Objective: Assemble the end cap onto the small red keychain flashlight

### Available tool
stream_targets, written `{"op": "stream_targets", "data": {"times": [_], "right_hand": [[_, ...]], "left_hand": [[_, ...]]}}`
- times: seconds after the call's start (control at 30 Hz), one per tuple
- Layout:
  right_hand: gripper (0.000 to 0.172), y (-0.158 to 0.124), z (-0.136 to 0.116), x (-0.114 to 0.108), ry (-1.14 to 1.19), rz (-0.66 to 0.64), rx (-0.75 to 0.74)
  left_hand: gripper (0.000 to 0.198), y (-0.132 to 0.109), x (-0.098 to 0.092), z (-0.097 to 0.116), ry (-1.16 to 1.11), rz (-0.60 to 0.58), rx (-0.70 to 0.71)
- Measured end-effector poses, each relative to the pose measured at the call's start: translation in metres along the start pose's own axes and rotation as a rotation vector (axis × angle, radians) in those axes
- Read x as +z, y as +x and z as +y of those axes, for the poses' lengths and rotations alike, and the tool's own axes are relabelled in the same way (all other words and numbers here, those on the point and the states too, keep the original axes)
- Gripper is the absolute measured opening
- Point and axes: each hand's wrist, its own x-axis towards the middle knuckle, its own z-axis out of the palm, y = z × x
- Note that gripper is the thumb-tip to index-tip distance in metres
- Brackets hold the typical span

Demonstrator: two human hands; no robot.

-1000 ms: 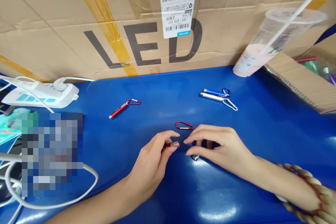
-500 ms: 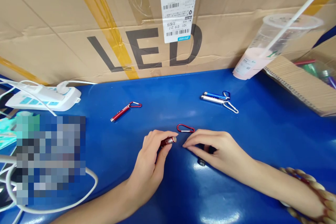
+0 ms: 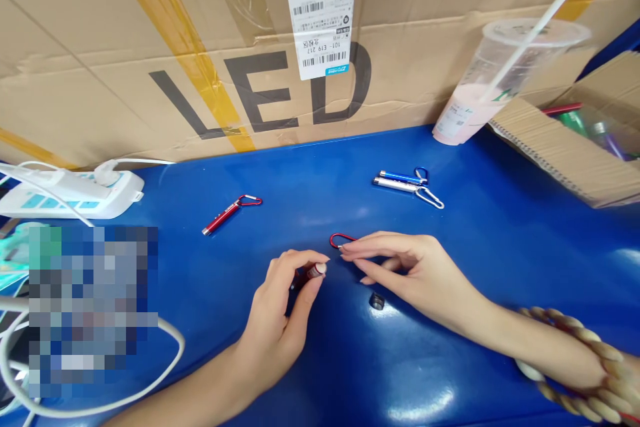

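Note:
My left hand is closed around a small red penlight, its end poking out between thumb and fingers toward the right. Just across from it is my right hand, fingers stretched out and thumb apart. Its fingertips lie over a red carabiner on the table and hide the right part of it; whether they press on it I cannot tell. A small black cap-like piece rests on the table below my right thumb.
Another red penlight with carabiner lies left, and a blue penlight beside a silver penlight right. Behind stand a large cardboard box and a pink drink cup. A power strip and cables are left, an open carton right.
My right hand has shifted left and forward so its fingertips now cover part of the red carabiner, baring the black piece. The left hand still holds the penlight. The view has shifted slightly.

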Motion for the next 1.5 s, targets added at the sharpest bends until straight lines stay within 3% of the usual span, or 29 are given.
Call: {"op": "stream_targets", "data": {"times": [0.2, 0.4, 1.13, 1.33, 1.5], "right_hand": [[0.027, 0.0, -0.005, -0.003, 0.416, -0.107, 0.309], [0.027, 0.002, -0.007, -0.005, 0.616, -0.141, 0.474], [0.021, 0.0, -0.008, -0.005, 0.664, -0.163, 0.528], [0.028, 0.002, -0.011, -0.004, 0.685, -0.097, 0.556], [0.021, 0.001, -0.017, -0.004, 0.694, -0.058, 0.555]], "left_hand": [[0.031, -0.001, -0.001, -0.001, 0.003, -0.011, 0.019], [0.031, -0.002, -0.001, 0.0, 0.007, -0.015, 0.026], [0.027, 0.0, 0.002, -0.001, -0.012, -0.021, 0.047], [0.027, 0.0, 0.001, 0.0, -0.002, -0.021, 0.06], [0.027, 0.001, 0.001, 0.001, 0.018, -0.009, 0.06]]}}
